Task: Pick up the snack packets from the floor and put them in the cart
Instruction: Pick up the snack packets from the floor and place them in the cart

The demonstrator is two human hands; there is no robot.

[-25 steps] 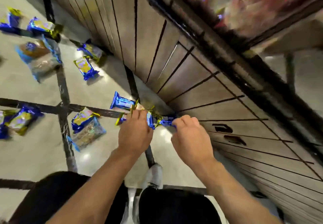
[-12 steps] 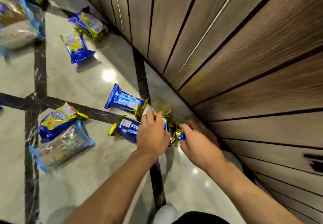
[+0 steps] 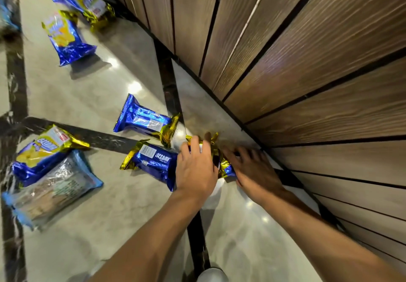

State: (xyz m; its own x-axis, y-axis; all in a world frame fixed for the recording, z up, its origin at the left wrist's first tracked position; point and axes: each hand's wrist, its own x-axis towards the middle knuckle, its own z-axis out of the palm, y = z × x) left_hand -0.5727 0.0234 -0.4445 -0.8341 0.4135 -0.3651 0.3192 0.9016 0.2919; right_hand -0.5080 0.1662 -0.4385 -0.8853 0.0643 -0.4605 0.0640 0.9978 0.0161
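Beside wood panelling [image 3: 307,72], packets [image 3: 151,163] crowd both hands [image 3: 195,169].

A pale glossy floor [image 3: 92,97] is filling the left and lower parts of the frame, catching small bright spots of light. Dark marbled strips [image 3: 169,83] are crossing it, one running down the middle toward the bottom edge, another lying across the left side. A wall of brown wood-grain panels [image 3: 307,61] is taking up the upper right, its boards parted by thin black grooves and meeting the floor along a dark line. A white rounded shape [image 3: 212,275], too cropped to identify, is showing at the bottom centre.
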